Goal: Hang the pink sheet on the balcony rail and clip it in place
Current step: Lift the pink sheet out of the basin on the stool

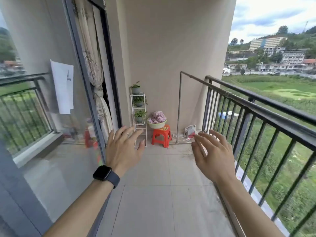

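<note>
Tiled balcony floor [153, 194] stretches ahead; one balcony rail [273, 103] flanks the right hand [212, 156]; it and the left hand [123, 147] hover, fingers spread, empty; beyond them one red stool [161, 136] bears one basin [157, 125] holding one bundled pink sheet [158, 116].

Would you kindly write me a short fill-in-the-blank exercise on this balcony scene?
The pink sheet lies bunched in a ____ basin.
The basin sits on a ____ stool.
The left hand and right hand both hold ____.
The balcony rail runs along the person's ____ side.
Missing words: green, red, nothing, right.
</note>
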`<state>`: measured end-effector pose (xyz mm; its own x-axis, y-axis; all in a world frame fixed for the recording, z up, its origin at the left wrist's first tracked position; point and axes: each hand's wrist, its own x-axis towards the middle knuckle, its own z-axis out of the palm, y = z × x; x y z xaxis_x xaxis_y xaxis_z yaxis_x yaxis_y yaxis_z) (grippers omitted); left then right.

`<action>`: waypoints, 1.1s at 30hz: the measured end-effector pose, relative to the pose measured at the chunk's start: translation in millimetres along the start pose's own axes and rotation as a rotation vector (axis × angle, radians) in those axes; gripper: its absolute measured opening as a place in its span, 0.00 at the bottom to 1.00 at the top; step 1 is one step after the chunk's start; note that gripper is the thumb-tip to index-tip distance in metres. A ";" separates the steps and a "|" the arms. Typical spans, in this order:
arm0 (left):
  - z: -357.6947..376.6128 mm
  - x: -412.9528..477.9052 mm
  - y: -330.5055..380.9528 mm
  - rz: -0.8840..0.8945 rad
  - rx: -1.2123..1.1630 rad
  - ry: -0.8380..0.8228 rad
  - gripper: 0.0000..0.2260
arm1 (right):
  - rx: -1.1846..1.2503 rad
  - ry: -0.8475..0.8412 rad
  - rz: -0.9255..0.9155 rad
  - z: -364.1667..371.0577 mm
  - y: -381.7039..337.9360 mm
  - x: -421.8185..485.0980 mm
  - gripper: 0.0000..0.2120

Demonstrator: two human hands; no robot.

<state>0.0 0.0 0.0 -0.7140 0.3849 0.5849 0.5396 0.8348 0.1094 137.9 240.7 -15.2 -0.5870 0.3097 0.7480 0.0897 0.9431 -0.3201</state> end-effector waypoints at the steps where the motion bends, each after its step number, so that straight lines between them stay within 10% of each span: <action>1: 13.2 7.4 -4.6 0.002 0.008 -0.040 0.21 | 0.008 -0.032 0.002 16.4 5.3 3.9 0.16; 33: 484.0 534.5 -174.7 -0.085 0.001 -0.329 0.18 | 0.043 -0.436 0.155 577.2 201.2 401.8 0.15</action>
<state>-691.8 250.5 -95.4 -0.8620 0.4202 0.2834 0.4719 0.8695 0.1459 -544.3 485.2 -114.7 -0.8535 0.3587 0.3779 0.1757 0.8809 -0.4394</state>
